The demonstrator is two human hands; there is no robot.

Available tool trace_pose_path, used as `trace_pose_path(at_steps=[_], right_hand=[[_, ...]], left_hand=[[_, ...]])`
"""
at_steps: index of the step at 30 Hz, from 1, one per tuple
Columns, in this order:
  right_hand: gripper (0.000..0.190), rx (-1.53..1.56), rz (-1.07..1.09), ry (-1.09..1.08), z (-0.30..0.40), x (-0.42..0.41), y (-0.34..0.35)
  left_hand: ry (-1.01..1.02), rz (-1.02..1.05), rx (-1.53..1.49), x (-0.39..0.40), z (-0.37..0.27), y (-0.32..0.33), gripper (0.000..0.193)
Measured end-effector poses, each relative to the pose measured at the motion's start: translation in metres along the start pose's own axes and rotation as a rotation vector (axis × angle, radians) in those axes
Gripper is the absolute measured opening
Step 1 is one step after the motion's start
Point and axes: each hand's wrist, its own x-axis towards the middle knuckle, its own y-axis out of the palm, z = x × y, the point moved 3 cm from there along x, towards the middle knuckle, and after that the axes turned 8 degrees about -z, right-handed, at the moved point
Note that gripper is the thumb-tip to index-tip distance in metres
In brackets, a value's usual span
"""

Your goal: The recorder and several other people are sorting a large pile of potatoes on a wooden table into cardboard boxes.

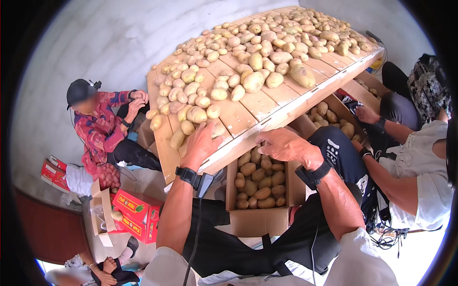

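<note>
My left hand [202,144] is over the near edge of a slatted wooden table [257,107]. A pale potato [217,131] shows between its thumb and fingers; whether they grip it is unclear. Further potatoes [186,127] lie just beyond its fingertips. To the right, my right hand [286,146] hangs beside the table's front edge, above an open cardboard box [258,221]. Its fingers are curled, and their inner side is hidden. Inside that box, between my knees, are many potatoes [263,193]. Both wrists wear black straps.
Loose potatoes [286,39] cover much of the table's far part. On my right, a person [404,171] sits close beside another potato box [349,107]. Across on the left sits a person in a patterned shirt [103,121]. Red apple cartons [137,214] stand on the floor.
</note>
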Motion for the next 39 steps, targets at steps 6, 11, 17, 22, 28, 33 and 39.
trace_pose_path(at_steps=[6,11,17,22,28,33,39], right_hand=[[0.036,-0.013,0.000,-0.048,-0.007,-0.003,0.000],[0.037,0.004,-0.038,0.010,-0.008,-0.009,-0.007],[0.038,-0.003,0.027,0.084,-0.006,-0.010,-0.013],[0.036,-0.002,-0.038,0.091,-0.008,-0.010,-0.014],[0.036,0.037,-0.070,0.010,-0.010,-0.006,-0.015],[0.041,-0.038,-0.046,0.071,-0.013,-0.004,-0.015],[0.039,-0.041,-0.076,0.089,-0.010,-0.003,-0.016]], left_hand=[[0.001,-0.010,-0.563,0.001,-0.009,-0.001,0.058],[-0.211,0.199,-1.465,0.001,-0.009,0.003,0.040],[-0.407,0.377,-1.717,0.000,-0.015,0.006,0.041],[-0.389,0.384,-1.712,-0.007,-0.019,0.002,0.044],[-0.284,0.469,-1.689,-0.010,-0.026,-0.002,0.041],[-0.241,0.470,-1.542,-0.014,-0.030,0.003,0.051],[-0.010,0.618,-1.408,-0.022,-0.040,0.008,0.055]])
